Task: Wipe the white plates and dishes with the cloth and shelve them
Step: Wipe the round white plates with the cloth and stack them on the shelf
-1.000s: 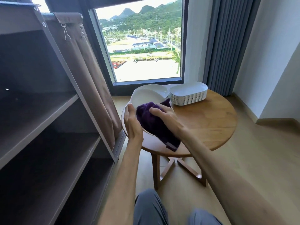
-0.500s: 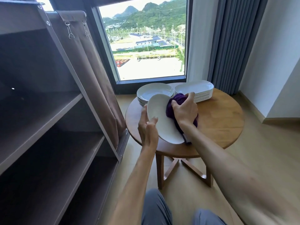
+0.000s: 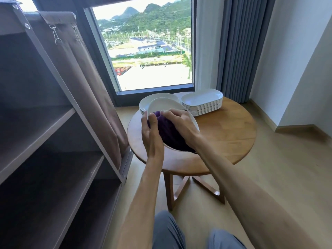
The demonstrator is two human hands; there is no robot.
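1. The open shelf unit (image 3: 53, 141) fills the left side: flat, matte brown boards with a brown fabric cover (image 3: 75, 72) hung from metal clips.
2. The round wooden table (image 3: 224, 133) has a smooth, warm-grained top on crossed legs.
3. Two stacks stand at its far edge, close together: oblong white dishes (image 3: 202, 101) on the right, round white plates (image 3: 145, 103) on the left, partly hidden.
4. A glossy white oval plate (image 3: 167, 105) is held tilted above the table's near-left part, its hollow facing the person.
5. The left hand (image 3: 151, 133) grips the plate's left rim, thumb over the front edge.
6. The right hand (image 3: 179, 123) has its fingers curled over a bunched, deep-purple, fuzzy cloth (image 3: 167, 132) and presses it into the plate's hollow.
7. Half a second ago the cloth sat at the plate's far right edge with most of the hollow bare; now it covers the middle and lower hollow, and the plate has tipped more toward the person.
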